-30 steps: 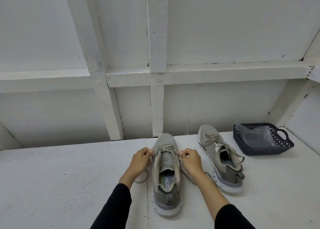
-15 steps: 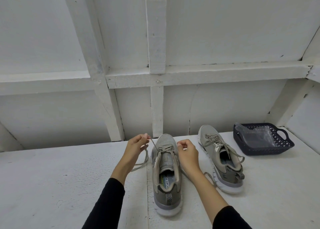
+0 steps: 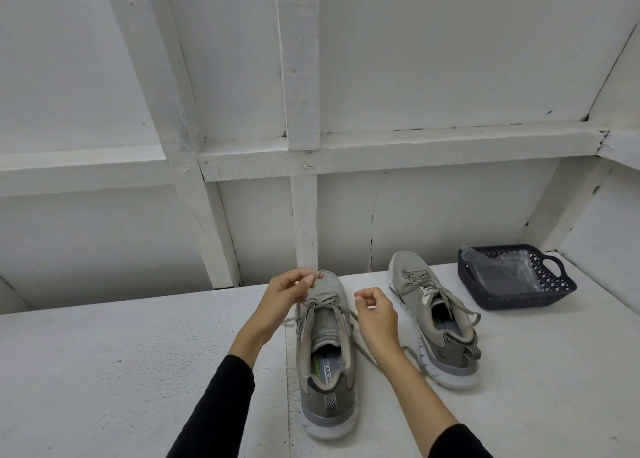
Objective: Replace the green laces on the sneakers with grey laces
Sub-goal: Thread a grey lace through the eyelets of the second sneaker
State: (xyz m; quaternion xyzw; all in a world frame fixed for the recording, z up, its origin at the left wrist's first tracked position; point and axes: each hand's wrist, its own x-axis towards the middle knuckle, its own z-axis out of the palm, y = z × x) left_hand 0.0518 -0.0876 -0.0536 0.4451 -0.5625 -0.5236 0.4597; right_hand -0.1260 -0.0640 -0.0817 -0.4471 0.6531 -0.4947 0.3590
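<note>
Two grey-green sneakers stand on the white table (image 3: 138, 353), toes pointing away from me. The near sneaker (image 3: 327, 364) is in front of me, and its lace (image 3: 322, 301) is threaded only through the eyelets near the toe. My left hand (image 3: 284, 298) hovers over the toe's left side and pinches one lace end between thumb and fingertips. Just right of the shoe, my right hand (image 3: 377, 315) has its fingers curled and seems to pinch the other strand, which trails over the table. The far sneaker (image 3: 415, 294) stands to the right, fully laced and untied.
A dark blue plastic basket (image 3: 540, 298) sits at the back right of the table with a clear plastic bag (image 3: 502, 270) inside. A white panelled wall with wooden beams rises right behind the shoes.
My left hand has moved from the shoe's left side up and over the toe, drawing the lace end along. My right hand has lifted slightly away from the eyelets to the right.
</note>
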